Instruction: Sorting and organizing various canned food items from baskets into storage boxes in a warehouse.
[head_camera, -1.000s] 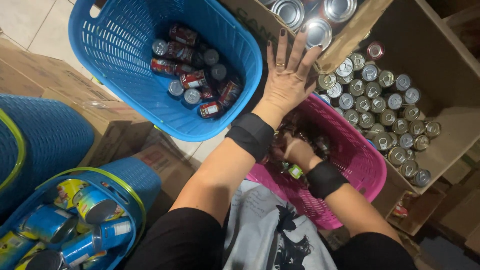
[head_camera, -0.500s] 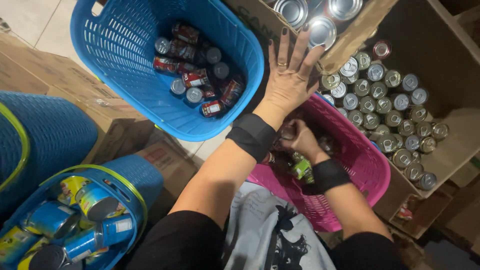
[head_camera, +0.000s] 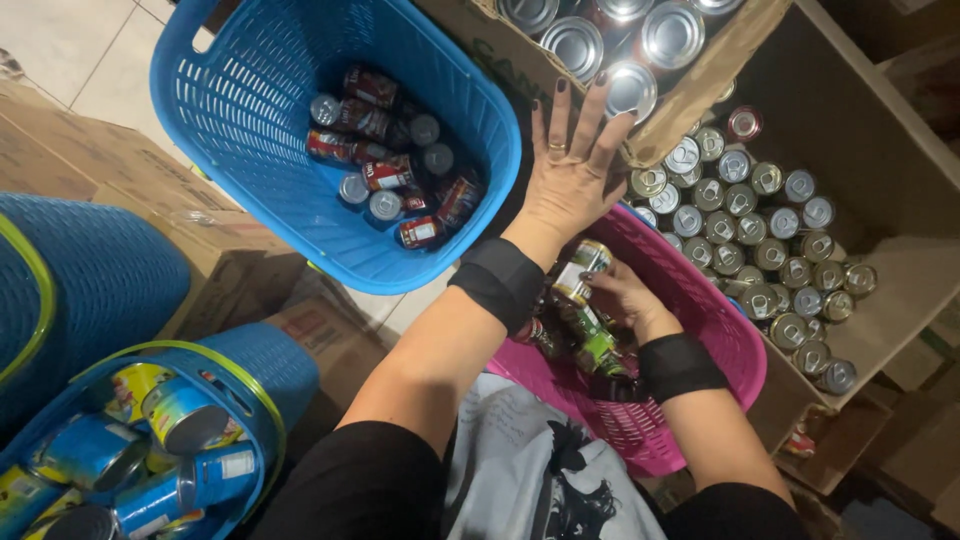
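While left hand (head_camera: 572, 178) spans basket rims, right hand (head_camera: 620, 292) grips can (head_camera: 582, 271).

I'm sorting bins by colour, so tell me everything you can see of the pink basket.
The pink basket is a plastic bin with perforated, grid-like walls and a solid rim. It sits low between the person's arms, beside the blue basket and below a cardboard tray of cans. Inside lie several small cans with green labels. The right hand reaches into it, gripping one can; the left hand is spread flat above its far rim.
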